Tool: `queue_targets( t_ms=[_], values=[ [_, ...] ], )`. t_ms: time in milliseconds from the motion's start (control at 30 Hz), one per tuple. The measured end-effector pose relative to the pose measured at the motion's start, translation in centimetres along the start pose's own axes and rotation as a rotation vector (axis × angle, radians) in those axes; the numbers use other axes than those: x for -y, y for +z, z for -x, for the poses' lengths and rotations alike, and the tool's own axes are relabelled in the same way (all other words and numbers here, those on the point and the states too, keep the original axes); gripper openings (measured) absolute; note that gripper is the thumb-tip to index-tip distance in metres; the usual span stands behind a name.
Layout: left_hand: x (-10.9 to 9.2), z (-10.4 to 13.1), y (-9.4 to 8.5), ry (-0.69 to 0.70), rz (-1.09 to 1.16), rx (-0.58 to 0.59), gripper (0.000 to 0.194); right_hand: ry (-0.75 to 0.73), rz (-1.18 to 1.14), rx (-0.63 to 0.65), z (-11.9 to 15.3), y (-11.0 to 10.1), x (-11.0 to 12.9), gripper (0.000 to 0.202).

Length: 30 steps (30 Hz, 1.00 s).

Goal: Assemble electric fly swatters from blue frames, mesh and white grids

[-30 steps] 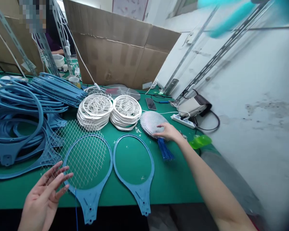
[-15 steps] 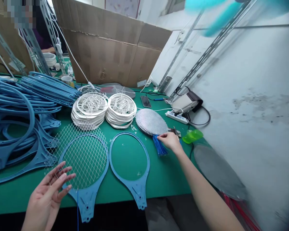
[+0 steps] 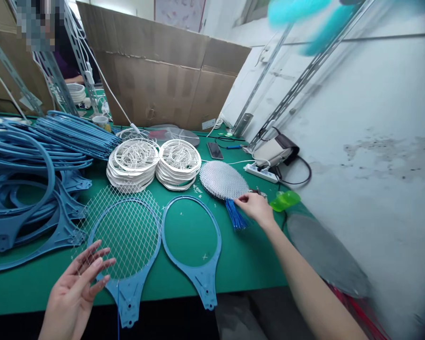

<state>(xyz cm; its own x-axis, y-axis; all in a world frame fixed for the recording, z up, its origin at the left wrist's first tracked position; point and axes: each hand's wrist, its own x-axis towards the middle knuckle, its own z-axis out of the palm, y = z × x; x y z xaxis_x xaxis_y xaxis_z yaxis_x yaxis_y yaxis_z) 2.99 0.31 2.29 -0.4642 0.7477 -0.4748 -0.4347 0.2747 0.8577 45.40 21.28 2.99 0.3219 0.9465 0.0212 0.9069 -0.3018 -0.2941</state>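
Observation:
My left hand [image 3: 78, 283] has its thumb and fingers at the lower left edge of a diamond wire mesh [image 3: 127, 236], which it appears to hold, tilted over a blue racket frame [image 3: 129, 300]. A thin blue wire [image 3: 118, 307] hangs down from the mesh. To the right, my right hand [image 3: 257, 207] pinches at the top of a bunch of blue wires [image 3: 236, 216], beside a stack of round mesh sheets [image 3: 224, 179]. Its fingertips partly hide what they grip. Between the hands lies a second blue racket frame [image 3: 207, 278], with no mesh in it.
Blue frames [image 3: 28, 208] are piled at the left. Two stacks of white rings [image 3: 132, 165] stand behind the mesh. Farther right are a phone [image 3: 215, 150], a power strip [image 3: 261, 173], a green plastic piece [image 3: 285, 200] and a grey mesh stack [image 3: 326, 255]. Cardboard [image 3: 163, 80] stands behind.
The view has shifted slightly. My right hand stays at the blue wires with little change, and my left hand keeps its place at the mesh edge.

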Motion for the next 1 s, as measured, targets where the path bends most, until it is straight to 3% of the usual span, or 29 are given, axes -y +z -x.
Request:
queue_targets(
  t_ms=[133,233,333,533,800,1000],
  values=[
    [0.0,0.1,0.3,0.011,-0.001,0.0,0.053,0.004,0.01,-0.036,0.4,1.5,-0.1,0.029],
    [-0.1,0.1,0.4,0.049,0.002,0.006,0.052,0.011,0.018,0.0,-0.1,2.6,0.3,0.022],
    [-0.1,-0.1,0.1,-0.018,0.021,-0.011,0.055,0.024,0.004,0.012,-0.6,3.2,0.4,0.015],
    [0.1,-0.5,-0.7,-0.049,0.025,-0.004,0.059,0.008,-0.049,0.001,-0.8,2.6,0.1,0.014],
    [0.1,-0.7,-0.7,-0.041,0.032,0.041,0.066,-0.064,-0.116,-0.049,-2.2,0.0,2.0,0.019],
    [0.2,-0.4,-0.4,-0.044,0.029,0.018,0.062,-0.09,-0.154,0.008,-0.9,1.4,0.8,0.016]
  ],
)
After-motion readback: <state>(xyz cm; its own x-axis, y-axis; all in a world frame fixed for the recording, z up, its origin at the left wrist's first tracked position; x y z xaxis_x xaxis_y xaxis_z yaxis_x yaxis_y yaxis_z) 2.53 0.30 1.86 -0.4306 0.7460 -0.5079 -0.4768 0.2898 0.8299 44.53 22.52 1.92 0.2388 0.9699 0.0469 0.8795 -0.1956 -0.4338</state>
